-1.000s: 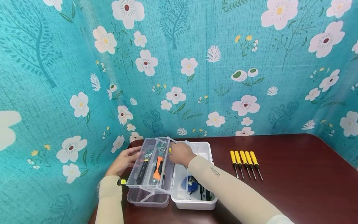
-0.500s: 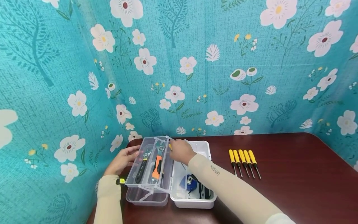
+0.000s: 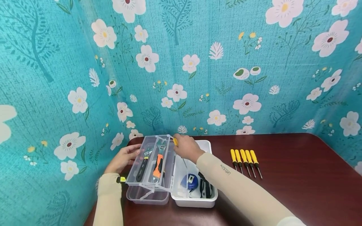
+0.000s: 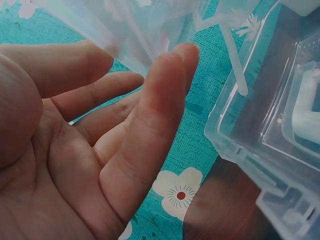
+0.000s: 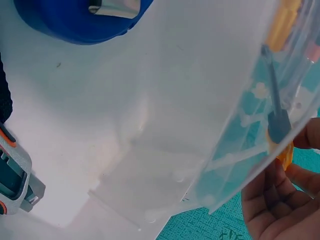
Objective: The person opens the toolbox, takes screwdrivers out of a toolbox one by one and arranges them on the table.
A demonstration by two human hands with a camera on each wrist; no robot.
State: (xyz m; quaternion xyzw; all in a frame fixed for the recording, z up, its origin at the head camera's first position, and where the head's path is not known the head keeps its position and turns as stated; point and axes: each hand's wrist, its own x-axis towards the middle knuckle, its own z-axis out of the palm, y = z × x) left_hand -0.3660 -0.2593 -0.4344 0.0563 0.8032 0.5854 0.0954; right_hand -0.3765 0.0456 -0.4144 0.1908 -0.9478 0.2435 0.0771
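Observation:
My right hand [image 3: 188,147] holds a screwdriver [image 3: 175,142] by its yellow handle at the right side of the raised clear tray [image 3: 133,171]. Its shaft points down toward the white toolbox base [image 3: 195,204]. In the right wrist view, fingertips pinch the end of that screwdriver [image 5: 279,127]. My left hand [image 3: 121,160] is at the tray's left wall, fingers extended; the left wrist view shows the hand [image 4: 100,135] with loosely bent fingers beside the clear plastic. Inside the tray lie a black-handled adjustable wrench [image 3: 142,168] and an orange-and-black wrench [image 3: 158,166].
The white base contains a blue tape measure [image 3: 190,182] and a grey-and-black utility knife [image 3: 207,190]. Several yellow-handled screwdrivers [image 3: 246,158] lie in a row on the dark red table [image 3: 297,175]. Floral cloth [image 3: 215,78] hangs behind. A lower clear tray [image 3: 147,196] sits beside the base.
My right hand has shifted slightly to the right, and more of the screwdriver's yellow handle and shaft shows. The left hand stays at the tray's left side. The head view has shifted a little.

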